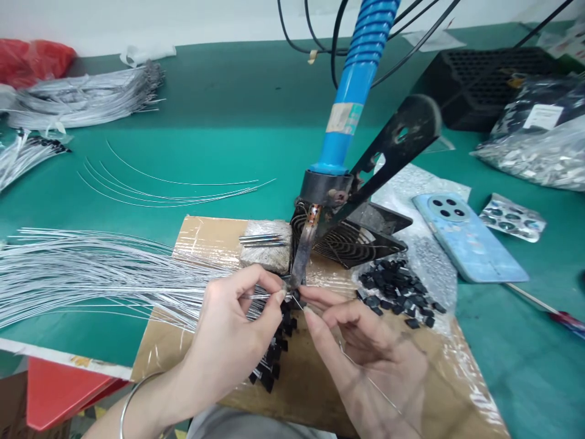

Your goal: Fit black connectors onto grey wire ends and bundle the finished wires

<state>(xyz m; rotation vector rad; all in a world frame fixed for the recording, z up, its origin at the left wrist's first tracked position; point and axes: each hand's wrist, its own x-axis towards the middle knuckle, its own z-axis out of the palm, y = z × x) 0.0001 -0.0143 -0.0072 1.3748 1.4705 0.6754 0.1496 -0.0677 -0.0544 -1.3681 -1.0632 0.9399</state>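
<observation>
My left hand (233, 332) pinches a thin silvery wire (260, 297) between thumb and forefinger, its end just under the tip (301, 256) of a blue-handled soldering iron (350, 91) held pointing down. Between the fingers of my right hand (370, 360) is a thin strand of solder wire (382, 394), which runs back across the palm. Its front end meets the wire's end near the iron tip; whether they touch the tip cannot be made out. Below lie wires with small black pieces (267, 366) on their ends, partly hidden by my left hand.
A bundle of silvery wires (91, 274) spreads left over cardboard (439, 378). Beside the iron are a pad with metal rods (265, 256) and a black fan (351, 238). Loose black pieces (397, 286), a phone (475, 244) and a red-handled screwdriver (567, 323) lie right.
</observation>
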